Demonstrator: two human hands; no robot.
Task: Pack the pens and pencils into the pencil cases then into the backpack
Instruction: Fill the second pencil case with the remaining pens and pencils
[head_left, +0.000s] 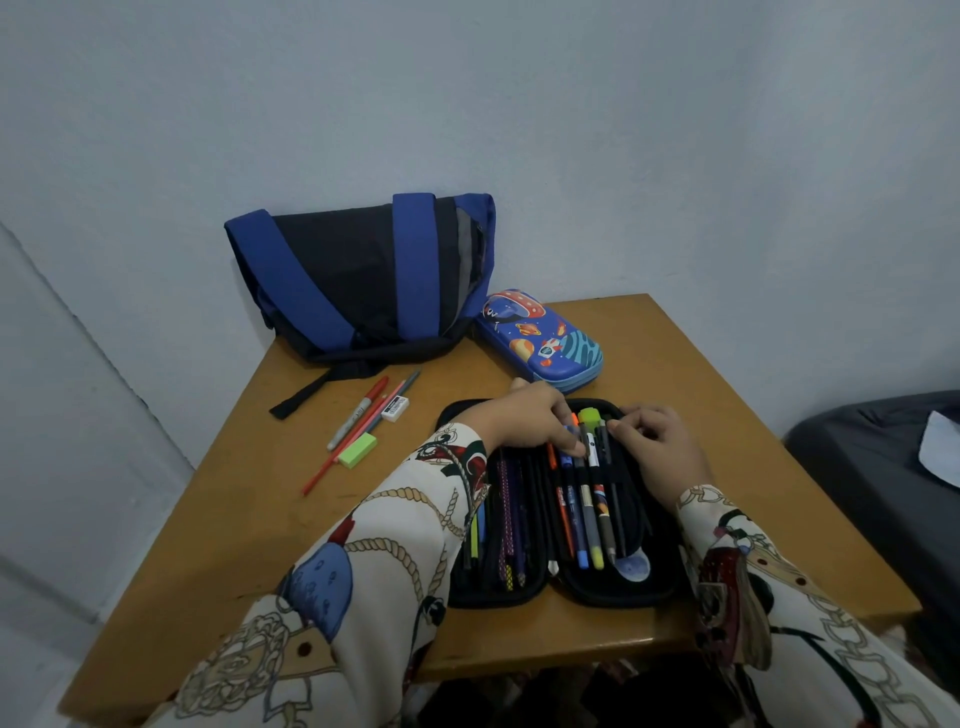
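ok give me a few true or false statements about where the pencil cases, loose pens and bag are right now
1. The black pencil case lies open on the table. True.
2. The blue space-print case is open too. False: it is closed.
3. Both hands are at the black case: left hand, right hand. True.
4. The loose pens lie inside the backpack. False: they lie on the table in front of it.
5. A green eraser lies beside the loose pens. True.

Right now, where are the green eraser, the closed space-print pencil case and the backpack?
green eraser (358, 450): head view, middle of its top face.
space-print pencil case (540, 338): head view, centre of its closed lid.
backpack (358, 280): head view, dark front panel between the blue straps.
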